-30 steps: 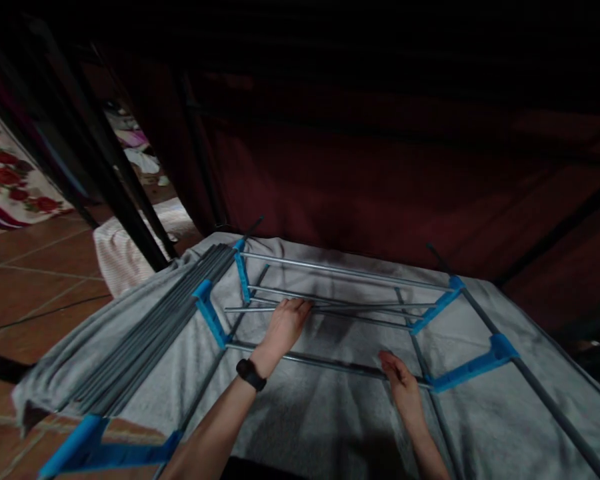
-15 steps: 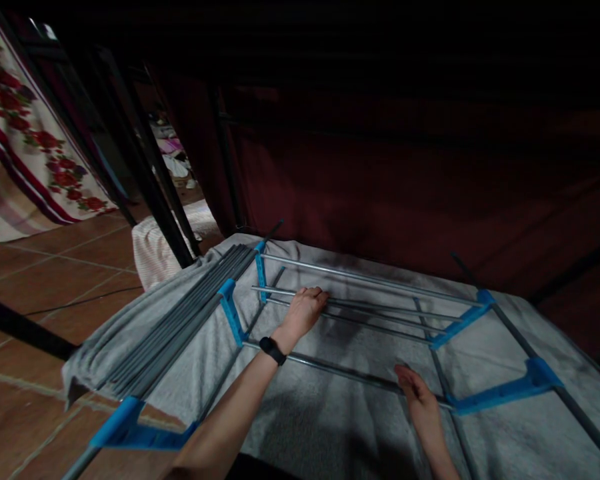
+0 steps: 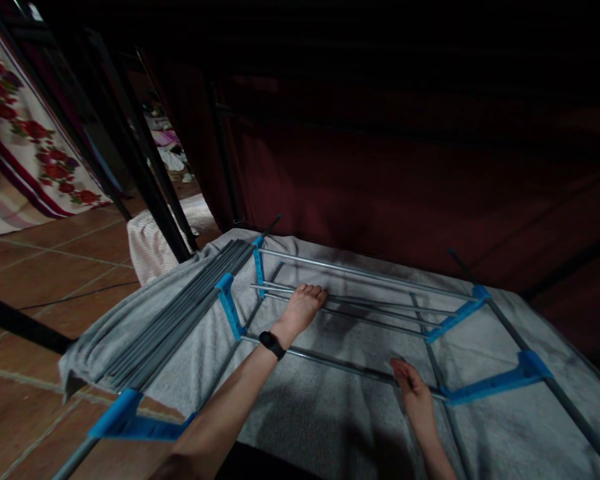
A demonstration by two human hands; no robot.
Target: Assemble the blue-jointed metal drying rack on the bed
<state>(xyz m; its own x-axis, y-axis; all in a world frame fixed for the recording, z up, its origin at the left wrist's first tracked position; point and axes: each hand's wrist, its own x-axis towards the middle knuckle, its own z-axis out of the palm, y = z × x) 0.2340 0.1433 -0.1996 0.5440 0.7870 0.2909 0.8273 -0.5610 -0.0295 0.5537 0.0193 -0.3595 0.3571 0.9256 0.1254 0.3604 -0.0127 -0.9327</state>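
Note:
My left hand [image 3: 305,308], with a black band on its wrist, is closed over a thin metal tube [image 3: 275,289] inside a rack frame. Its fingers hide whether it grips more than one tube. My right hand [image 3: 414,387] is open, fingers stretched, over the right part of the front crossbar [image 3: 340,363]; whether it touches the bar I cannot tell. Blue plastic brackets join the crossbars to the side poles, among them a right front bracket [image 3: 500,387] and a left one [image 3: 230,307]. The frame lies on a grey blanket [image 3: 300,413].
A bundle of loose grey tubes [image 3: 180,313] rests on the blanket at the left. Another blue bracket [image 3: 135,420] is at the lower left. Black posts [image 3: 153,167] rise beside the tiled floor [image 3: 25,340]. A dark red curtain [image 3: 380,193] hangs behind.
The view has shifted slightly, so the frame appears a little higher and further left. Both hands keep nearly the same places on the frame.

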